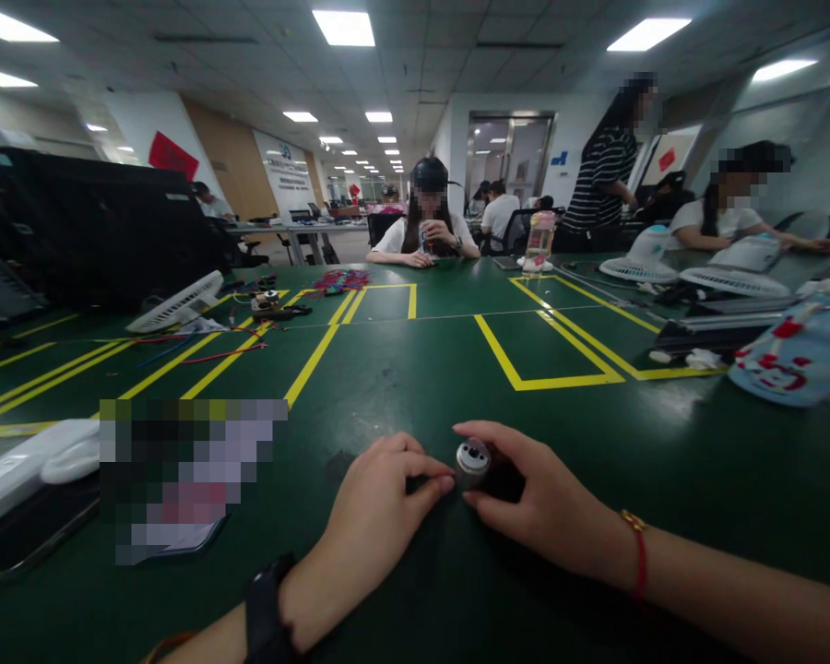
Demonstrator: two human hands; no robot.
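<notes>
A small metal cylinder, which looks like a small motor point(471, 457), stands upright on the green table with its holed round end facing up. My right hand point(550, 503) curls around it, the index finger on the far side and the thumb on the near side. Just left of the cylinder is my left hand point(380, 498), its thumb and index finger pinched together. Whatever lies between those fingertips is too small or hidden to tell. The left fingertips are very close to the cylinder's side; I cannot tell whether they touch.
Yellow tape point(518, 385) marks the green table point(415, 369). On the left are a white power strip point(34, 466), a white fan point(180, 302) and loose wires point(225, 353). A blue patterned bag point(795, 355) stands at right. A person point(421, 226) sits opposite.
</notes>
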